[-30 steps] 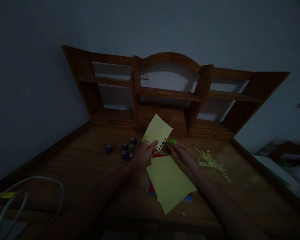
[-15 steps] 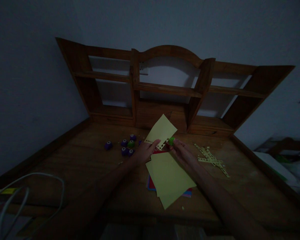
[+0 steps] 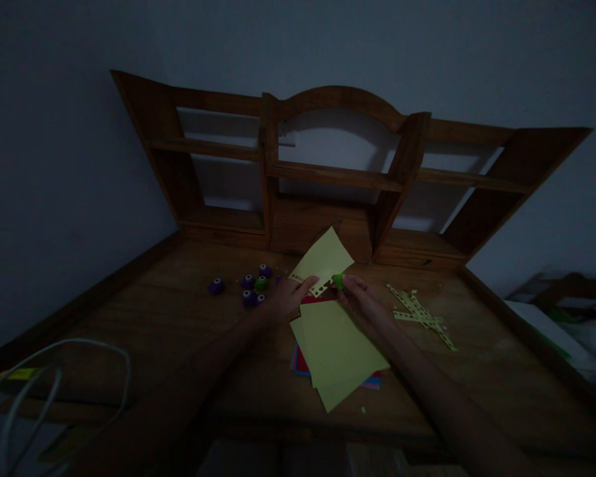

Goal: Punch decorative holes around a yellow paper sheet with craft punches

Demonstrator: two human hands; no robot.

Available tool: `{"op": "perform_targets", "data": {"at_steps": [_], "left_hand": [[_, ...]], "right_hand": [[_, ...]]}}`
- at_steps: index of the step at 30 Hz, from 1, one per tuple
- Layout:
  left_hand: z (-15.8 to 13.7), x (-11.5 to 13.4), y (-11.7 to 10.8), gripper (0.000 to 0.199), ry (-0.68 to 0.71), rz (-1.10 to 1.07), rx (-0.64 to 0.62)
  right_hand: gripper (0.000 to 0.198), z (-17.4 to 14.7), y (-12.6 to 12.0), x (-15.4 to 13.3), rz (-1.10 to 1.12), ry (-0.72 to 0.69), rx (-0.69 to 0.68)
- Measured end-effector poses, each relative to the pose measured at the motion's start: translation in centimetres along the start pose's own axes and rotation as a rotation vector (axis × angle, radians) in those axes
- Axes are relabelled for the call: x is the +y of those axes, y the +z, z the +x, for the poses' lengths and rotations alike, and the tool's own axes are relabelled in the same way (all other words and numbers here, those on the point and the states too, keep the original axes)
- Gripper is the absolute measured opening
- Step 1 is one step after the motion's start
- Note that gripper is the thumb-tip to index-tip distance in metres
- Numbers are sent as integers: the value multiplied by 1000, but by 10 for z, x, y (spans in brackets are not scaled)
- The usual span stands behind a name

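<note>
A yellow sheet of paper (image 3: 326,254) is pinched in my left hand (image 3: 289,295), tilted up above the desk. Small shaped holes run along its lower edge. My right hand (image 3: 360,296) is closed around a green craft punch (image 3: 338,281), which sits at the sheet's right lower corner. Beneath my hands lies a stack of yellow paper (image 3: 345,351) on top of red and blue sheets (image 3: 302,363). Left of my left hand stand several purple punches (image 3: 249,298) and one green punch (image 3: 261,283).
Punched yellow strips (image 3: 420,317) lie crossed on the wooden desk (image 3: 179,318) to the right. A wooden shelf unit (image 3: 328,173) rises at the back. At the left front edge hangs a white cable (image 3: 94,343). Small paper bits are scattered about.
The yellow sheet has shifted slightly right and turned a little, its top corner moving right. The green punch stays in my right hand, tipped slightly differently at the sheet's edge.
</note>
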State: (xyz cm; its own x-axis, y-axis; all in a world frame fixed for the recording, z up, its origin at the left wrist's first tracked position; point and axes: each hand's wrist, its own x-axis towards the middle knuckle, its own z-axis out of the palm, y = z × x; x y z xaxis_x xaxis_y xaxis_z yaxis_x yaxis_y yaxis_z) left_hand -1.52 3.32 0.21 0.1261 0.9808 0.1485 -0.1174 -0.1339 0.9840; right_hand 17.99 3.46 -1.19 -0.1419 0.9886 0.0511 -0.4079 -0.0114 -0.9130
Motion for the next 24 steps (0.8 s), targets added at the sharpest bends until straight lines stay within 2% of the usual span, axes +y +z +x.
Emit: {"op": "perform_targets", "data": {"at_steps": [4, 7, 9, 14, 19, 24], "left_hand": [[2, -3, -2, 25, 172, 272, -72], [2, -7, -4, 35, 182, 411, -150], [1, -9, -5, 37, 163, 423, -173], [-2, -10, -2, 45, 267, 411, -168], [-1, -11, 1, 49, 219, 309, -148], [1, -12, -2, 45, 231, 326, -182]], "right_hand": [[19, -1, 0, 0, -13, -12, 21], [17, -1, 0, 1, -2, -10, 3], [17, -2, 2, 1, 1, 4, -8], [19, -3, 6, 1, -36, -4, -63], [19, -3, 6, 3, -67, 26, -89], [16, -5, 8, 2, -44, 73, -147]]}}
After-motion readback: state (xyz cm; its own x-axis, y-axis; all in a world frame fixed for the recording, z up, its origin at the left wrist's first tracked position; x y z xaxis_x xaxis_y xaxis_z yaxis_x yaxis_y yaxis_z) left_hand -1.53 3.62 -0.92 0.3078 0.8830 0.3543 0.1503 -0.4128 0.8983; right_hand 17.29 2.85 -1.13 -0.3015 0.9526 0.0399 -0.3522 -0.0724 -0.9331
